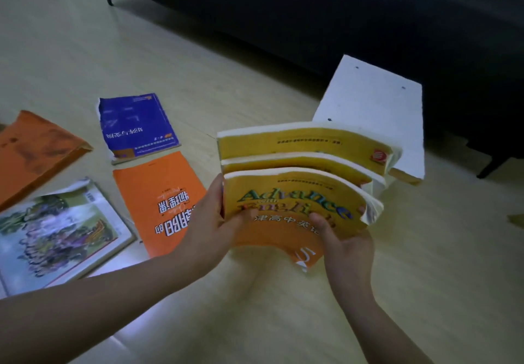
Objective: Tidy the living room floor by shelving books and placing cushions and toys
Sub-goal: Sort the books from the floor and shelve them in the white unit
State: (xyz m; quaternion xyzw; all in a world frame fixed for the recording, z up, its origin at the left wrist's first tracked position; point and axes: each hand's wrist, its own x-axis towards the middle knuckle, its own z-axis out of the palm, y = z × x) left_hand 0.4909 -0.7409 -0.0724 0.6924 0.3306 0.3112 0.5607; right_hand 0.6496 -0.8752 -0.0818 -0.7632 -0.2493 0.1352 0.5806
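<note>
Left hand: your left hand [215, 219] grips the left edge of three yellow books [297, 191].
Right hand: your right hand [344, 236] grips their front cover, thumb on top.
Books: in front of the white shelf [374, 108].
Floor [439, 264]: an orange book [158, 202] and a blue book [136, 125] lie left.

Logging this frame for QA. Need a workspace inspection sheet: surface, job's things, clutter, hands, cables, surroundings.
Surface: pale wood-look floor.
Job's things: three yellow books held together above the floor; blue book, orange book, picture book and worn orange book lie flat on the floor at left; white shelf behind the held books.
Clutter: small tan scrap at the right edge, unclear.
Hands: left hand grips the stack's left edge; right hand grips its lower right; thumbs on the front cover.
Cables: nothing seen.
Surroundings: dark sofa along the back.
</note>
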